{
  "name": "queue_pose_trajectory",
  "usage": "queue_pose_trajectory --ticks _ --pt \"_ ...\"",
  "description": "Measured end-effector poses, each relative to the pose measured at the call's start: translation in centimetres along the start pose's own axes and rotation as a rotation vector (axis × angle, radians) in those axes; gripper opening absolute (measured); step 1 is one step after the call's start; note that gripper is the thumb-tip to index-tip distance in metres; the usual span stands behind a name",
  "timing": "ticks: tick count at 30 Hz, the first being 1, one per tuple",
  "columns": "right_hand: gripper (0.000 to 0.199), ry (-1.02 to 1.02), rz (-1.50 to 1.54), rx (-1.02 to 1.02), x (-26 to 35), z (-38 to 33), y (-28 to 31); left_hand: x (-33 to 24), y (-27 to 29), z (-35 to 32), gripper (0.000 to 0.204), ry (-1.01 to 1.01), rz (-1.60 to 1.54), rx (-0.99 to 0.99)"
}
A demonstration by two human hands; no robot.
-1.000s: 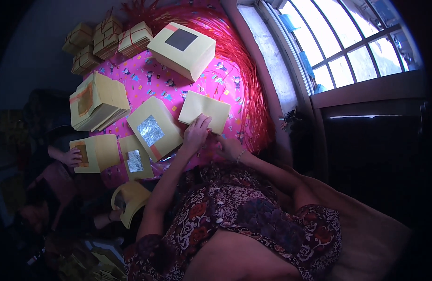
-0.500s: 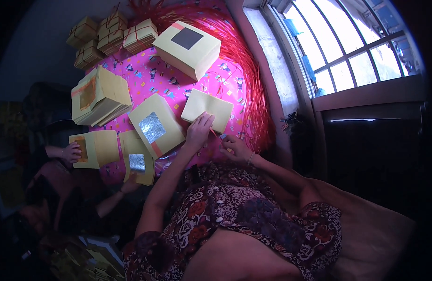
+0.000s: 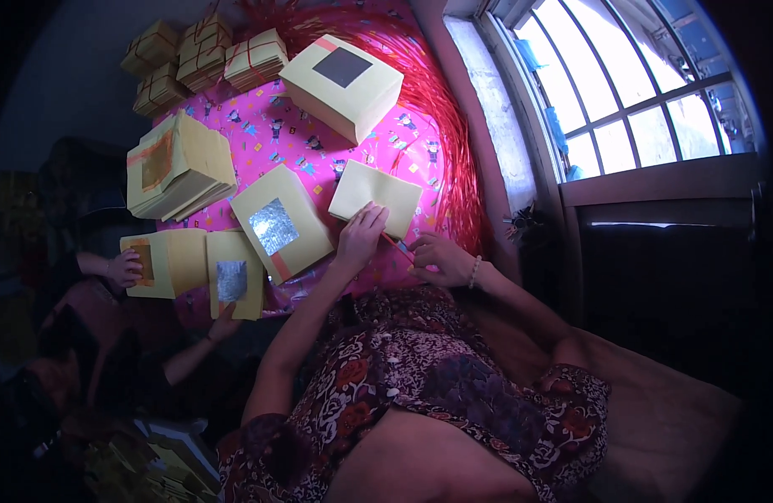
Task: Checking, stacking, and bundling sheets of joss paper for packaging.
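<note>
Your left hand point(image 3: 363, 235), fingers together, pins the cream envelope stack point(image 3: 376, 189) by the tabletop point(image 3: 261, 151)'s near-right corner — right hand point(image 3: 443, 260) seems to be pinching the red strip point(image 3: 395, 241), so pull it snug, no twists.

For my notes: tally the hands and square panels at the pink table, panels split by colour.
Wearer's left hand and right hand: 2
Co-worker's hands: 2
Silver panels: 2
Orange panels: 2
Dark panel: 1
Total: 9

dark floral top point(image 3: 437, 365), short sleeves point(image 3: 581, 387), pale beaded bracelet point(image 3: 475, 272)
</note>
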State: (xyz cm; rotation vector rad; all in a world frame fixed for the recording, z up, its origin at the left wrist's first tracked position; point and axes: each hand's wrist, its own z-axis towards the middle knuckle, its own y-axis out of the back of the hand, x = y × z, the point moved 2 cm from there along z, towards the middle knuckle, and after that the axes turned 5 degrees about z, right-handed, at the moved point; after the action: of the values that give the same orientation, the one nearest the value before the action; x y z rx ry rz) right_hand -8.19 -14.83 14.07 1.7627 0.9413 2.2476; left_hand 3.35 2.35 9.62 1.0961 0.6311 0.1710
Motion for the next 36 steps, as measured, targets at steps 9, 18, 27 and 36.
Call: queue_pose_trajectory --ticks 9,18,27,36 --pt "0.019 -1.057 1.864 -0.13 4.9 0.7 -0.1 0.5 -0.4 0.0 0.037 0.014 0.017 -0.01" --pt "0.024 -0.83 0.995 0.133 9.9 4.0 3.6 0.2 0.2 0.0 0.037 0.056 -0.038 0.007" --pt "0.06 -0.225 1.41 0.162 18.8 14.3 11.1 0.5 0.6 0.5 0.033 0.395 -0.299 0.46" --pt "0.056 -0.702 -0.584 -0.097 -2.1 21.7 12.1 0.5 0.8 0.2 0.029 0.193 -0.082 0.174"
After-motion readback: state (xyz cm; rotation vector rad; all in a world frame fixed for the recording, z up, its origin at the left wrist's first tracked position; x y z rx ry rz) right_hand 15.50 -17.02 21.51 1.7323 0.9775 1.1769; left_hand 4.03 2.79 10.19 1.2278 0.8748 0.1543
